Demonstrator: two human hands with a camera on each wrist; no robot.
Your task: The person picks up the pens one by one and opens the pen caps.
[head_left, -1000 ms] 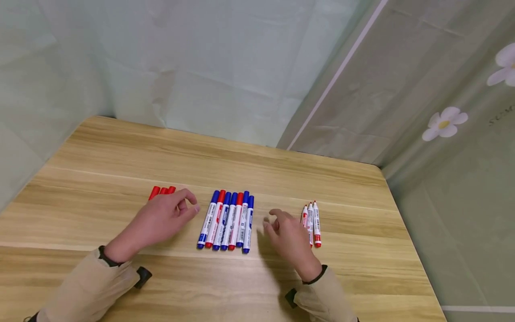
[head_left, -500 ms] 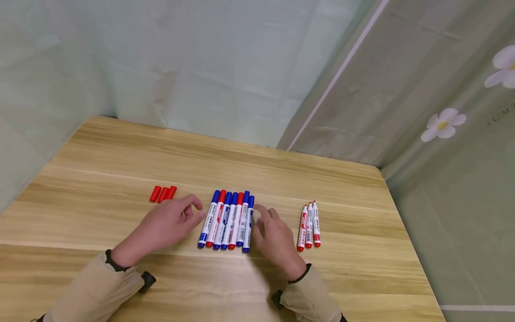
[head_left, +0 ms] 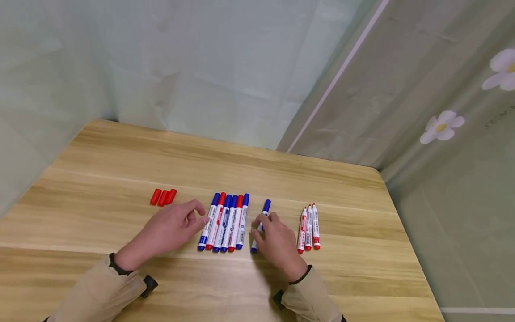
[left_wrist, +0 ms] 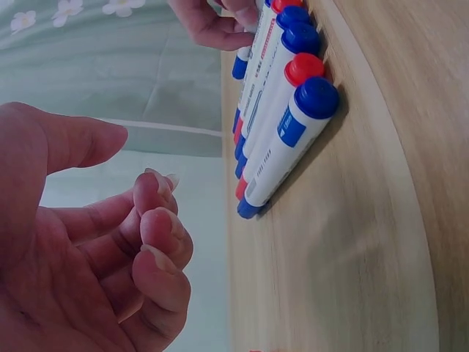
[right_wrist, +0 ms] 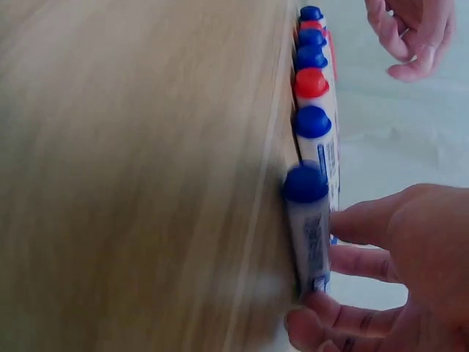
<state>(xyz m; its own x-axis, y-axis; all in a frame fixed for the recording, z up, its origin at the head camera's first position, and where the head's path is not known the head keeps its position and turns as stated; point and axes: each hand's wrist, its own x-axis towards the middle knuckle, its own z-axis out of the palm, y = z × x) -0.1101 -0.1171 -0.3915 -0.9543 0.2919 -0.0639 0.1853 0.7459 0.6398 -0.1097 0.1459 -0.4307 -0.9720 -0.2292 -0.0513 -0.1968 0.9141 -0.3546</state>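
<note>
My right hand (head_left: 277,243) pinches a blue-capped whiteboard marker (right_wrist: 311,235) between thumb and fingers. In the head view the marker slants just right of a row of capped markers (head_left: 225,223), and the hand covers part of it. The row mixes blue and red ones, side by side with caps pointing away from me. At the row's left end hovers my left hand (head_left: 170,230), its fingers loosely curled around nothing. The left wrist view shows that same palm with space between thumb and fingertips, near the nearest blue marker (left_wrist: 289,147).
Three red caps (head_left: 162,197) lie together beyond my left hand. To the right of my right hand are three uncapped red markers (head_left: 309,228), tips pointing away. The wooden table (head_left: 225,290) ends at a pale curtain (head_left: 201,71) behind and on the right.
My right hand reached left to the row's right end, took hold of the last blue marker and drew it rightward, leaving a gap. The left hand shifted slightly right.
</note>
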